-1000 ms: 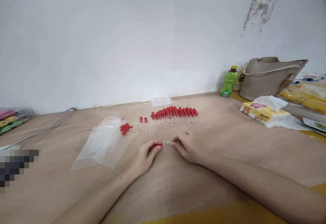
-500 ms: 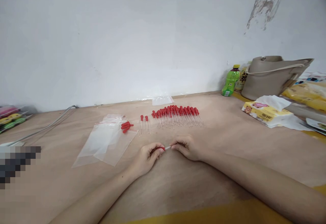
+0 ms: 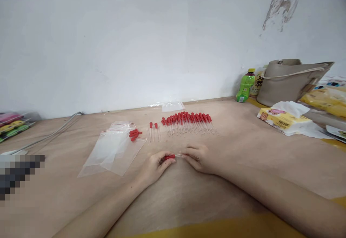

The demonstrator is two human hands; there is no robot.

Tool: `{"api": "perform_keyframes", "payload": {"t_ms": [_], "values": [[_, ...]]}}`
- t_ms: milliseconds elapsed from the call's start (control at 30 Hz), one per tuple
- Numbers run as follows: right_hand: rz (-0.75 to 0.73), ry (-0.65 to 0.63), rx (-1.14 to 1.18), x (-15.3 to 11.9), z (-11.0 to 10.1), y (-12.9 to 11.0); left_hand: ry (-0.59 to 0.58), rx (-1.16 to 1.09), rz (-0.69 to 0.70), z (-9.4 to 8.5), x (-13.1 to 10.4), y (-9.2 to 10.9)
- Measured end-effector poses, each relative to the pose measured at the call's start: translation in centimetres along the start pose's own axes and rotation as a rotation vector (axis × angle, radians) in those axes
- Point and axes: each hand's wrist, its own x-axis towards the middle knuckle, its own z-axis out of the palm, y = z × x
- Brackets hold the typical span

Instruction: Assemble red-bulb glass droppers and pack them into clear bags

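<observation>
Pinching a red bulb in the left hand, fingers drawn together around its sides, mouth end poking out toward the right edge of the worktop, and gripping a thin clear tube in the right hand, fingers closed to a narrow pinch. Holding both parts in line, end to end and apparently touching, low between the front and back edges, while showing nothing certain of any depth of fit. Judging by looks, handling light pieces: a probably soft, squeezable, grippy bulb, best taken by the sides just behind the mouth, and a stiff, smooth, likely slippery tube, possibly glass and so fragile, asking for a gentle hold close to the bulb, without bending. Working in front of a crowded row of red-topped droppers toward the back edge, two separate droppers just left of it, and loose red bulbs bordering clear plastic bags nearer the left edge. Sharing the surface, toward the right edge, with a yellow tissue box, a green bottle and a gray-brown bag.
</observation>
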Motion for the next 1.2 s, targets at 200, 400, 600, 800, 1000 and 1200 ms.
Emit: {"api": "perform_keyframes", "payload": {"t_ms": [200,400,600,800,1000,1200], "values": [[0.041,0.005,0.111,0.3,-0.9,0.8,0.056,-0.012,0.002,0.2,-0.1,-0.3],[0.010,-0.013,0.099,0.3,-0.1,0.5,0.008,0.042,0.049,0.0,-0.2,0.2],[0.007,-0.031,0.023,0.3,0.5,0.1,-0.002,0.104,0.086,-0.1,-0.1,0.4],[0.003,-0.031,0.024,0.3,1.1,0.3,0.004,0.128,0.129,-0.1,0.0,0.1],[0.088,-0.129,0.101,0.7,0.8,0.0,0.023,0.180,0.206,-0.4,0.0,0.3],[0.163,-0.251,0.169,1.7,-0.5,-1.2,0.008,0.310,0.304,-2.1,0.6,-0.1]]}}
